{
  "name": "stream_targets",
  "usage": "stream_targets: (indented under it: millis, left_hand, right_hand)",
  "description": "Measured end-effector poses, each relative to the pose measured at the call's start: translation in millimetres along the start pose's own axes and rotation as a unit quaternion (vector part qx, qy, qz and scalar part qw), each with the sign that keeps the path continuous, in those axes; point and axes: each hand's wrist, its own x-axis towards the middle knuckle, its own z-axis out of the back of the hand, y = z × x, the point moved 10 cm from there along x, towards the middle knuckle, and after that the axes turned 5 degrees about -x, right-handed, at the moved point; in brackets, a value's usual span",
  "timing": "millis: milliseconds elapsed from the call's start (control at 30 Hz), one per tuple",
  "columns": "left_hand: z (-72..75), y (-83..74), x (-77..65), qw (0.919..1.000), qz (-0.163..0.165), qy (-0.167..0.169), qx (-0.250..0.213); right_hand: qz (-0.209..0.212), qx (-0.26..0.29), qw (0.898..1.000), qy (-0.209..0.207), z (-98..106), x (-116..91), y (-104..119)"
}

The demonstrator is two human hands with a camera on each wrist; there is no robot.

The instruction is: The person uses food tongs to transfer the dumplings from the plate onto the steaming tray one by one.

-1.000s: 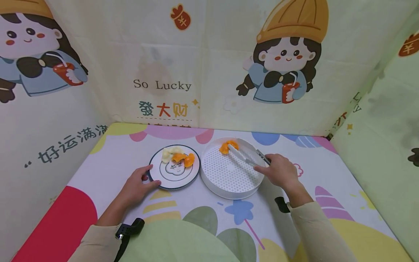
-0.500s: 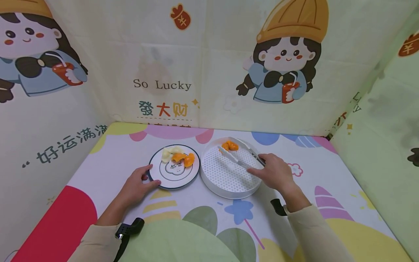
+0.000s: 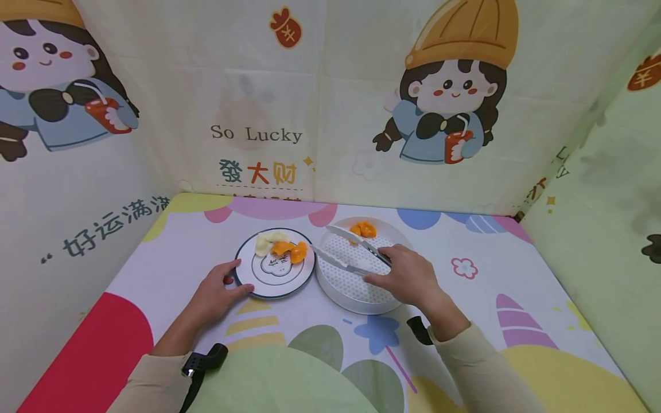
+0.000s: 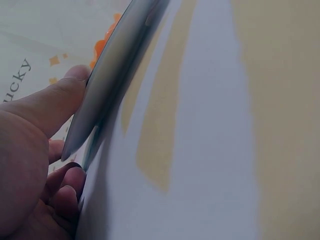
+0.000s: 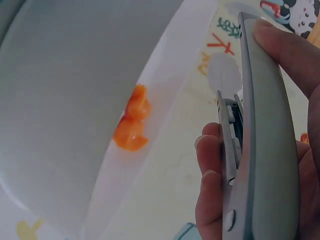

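My left hand (image 3: 219, 292) grips the near-left rim of a white plate (image 3: 258, 275) with a dark edge. In the left wrist view, the thumb rests on top of the rim with curled fingers below. Pale yellow pieces (image 3: 264, 244) and orange pieces (image 3: 298, 252) lie on the plate. My right hand (image 3: 410, 275) holds tongs (image 3: 364, 245) with their arms spread and nothing between them. One tip is over the plate's right edge, the other over the tray. More orange pieces (image 3: 365, 230) sit at the far side of a round white perforated tray (image 3: 356, 307).
Plate and tray stand side by side on a patterned tablecloth (image 3: 268, 367). A printed cloth wall (image 3: 341, 103) rises behind the table, with another (image 3: 609, 172) at the right.
The tongs and right hand have moved left from over the orange pieces in the tray toward the plate. Those pieces stay in the tray. My left hand and the plate have not moved.
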Motion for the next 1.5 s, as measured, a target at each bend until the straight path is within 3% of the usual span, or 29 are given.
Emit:
stream_targets:
  millis: [767,1100,1500]
  left_hand:
    - [0.2,2.2,-1.0,0.9999,0.012,0.007,0.000]
    - [-0.7,0.9,-1.1,0.9999,0.008,0.005,-0.004]
    - [0.3,-1.1,-1.1,1.0000,0.003,0.005,0.000]
  right_hand:
    - [0.082,-0.073,0.993,0.038,-24,31,79]
    - [0.072,-0.080,0.992,0.062,-36,47,87]
    - [0.071,-0.083,0.992,0.064,-38,47,90]
